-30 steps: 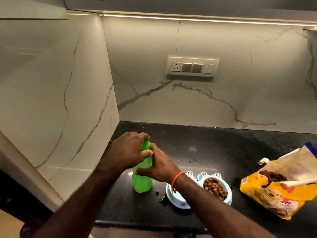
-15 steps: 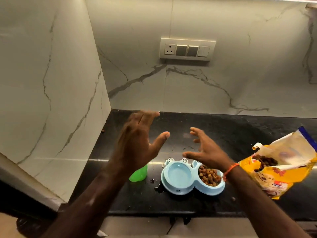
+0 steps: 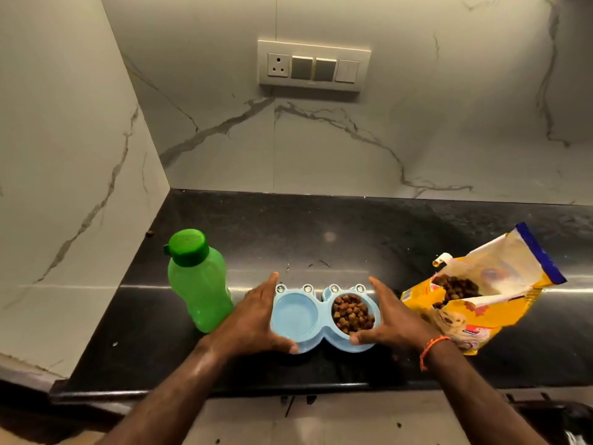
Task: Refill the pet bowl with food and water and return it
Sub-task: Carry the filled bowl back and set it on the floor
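Plainly, the bowl (image 3: 324,316) sits at the counter (image 3: 321,232) front edge, between the bottle (image 3: 200,284) and the bag (image 3: 481,297). The left hand (image 3: 253,319) and right hand (image 3: 394,319) clasp its ends, fingers along the sides, thumbs curled round the near rim. It looks like light, stiff plastic, so lift level: kibble fills the right cup. The left cup perhaps holds water; glare hides it.

Glossy black stone counter (image 3: 321,226) fills the corner. Above it, white grey-veined marble walls (image 3: 321,149). Higher on the back wall, cream switch panel (image 3: 313,66).
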Tool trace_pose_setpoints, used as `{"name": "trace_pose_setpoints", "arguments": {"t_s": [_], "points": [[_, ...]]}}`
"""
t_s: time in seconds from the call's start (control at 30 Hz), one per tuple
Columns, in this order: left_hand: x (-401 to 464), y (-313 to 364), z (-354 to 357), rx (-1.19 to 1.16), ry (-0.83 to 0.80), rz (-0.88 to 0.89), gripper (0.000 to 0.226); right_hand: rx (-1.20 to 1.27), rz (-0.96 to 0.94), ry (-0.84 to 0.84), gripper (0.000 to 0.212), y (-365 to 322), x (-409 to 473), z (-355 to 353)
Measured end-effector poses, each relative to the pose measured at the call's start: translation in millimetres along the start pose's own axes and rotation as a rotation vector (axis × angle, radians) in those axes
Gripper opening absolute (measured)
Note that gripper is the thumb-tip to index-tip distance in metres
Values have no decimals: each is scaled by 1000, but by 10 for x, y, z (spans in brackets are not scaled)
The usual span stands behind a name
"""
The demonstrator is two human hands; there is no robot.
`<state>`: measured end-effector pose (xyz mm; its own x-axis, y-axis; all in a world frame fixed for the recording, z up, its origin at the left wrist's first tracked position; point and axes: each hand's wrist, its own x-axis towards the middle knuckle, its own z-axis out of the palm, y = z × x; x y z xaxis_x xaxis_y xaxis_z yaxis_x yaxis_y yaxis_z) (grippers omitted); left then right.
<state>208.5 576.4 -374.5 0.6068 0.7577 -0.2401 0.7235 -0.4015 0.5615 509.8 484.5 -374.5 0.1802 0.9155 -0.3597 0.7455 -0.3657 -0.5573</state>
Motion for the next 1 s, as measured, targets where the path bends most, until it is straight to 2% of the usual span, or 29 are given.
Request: {"name": "trace_pose_setpoints", "arguments": {"t_s": [0.17,0.33,0.57,1.0], "points": [[89,-3,286,-31,3,-63,154,-66,-52,-53,153,102,39,166],[180,22,418,-51,68,-122,158,-97,-77,-3,145,138,115,230],[173,-57,531,-156,115,-141,160,-144,-97,3,149,214,213,231],[170,-105,680,-268,245,-159,158,19,-213,179,115,411,201,375]]}}
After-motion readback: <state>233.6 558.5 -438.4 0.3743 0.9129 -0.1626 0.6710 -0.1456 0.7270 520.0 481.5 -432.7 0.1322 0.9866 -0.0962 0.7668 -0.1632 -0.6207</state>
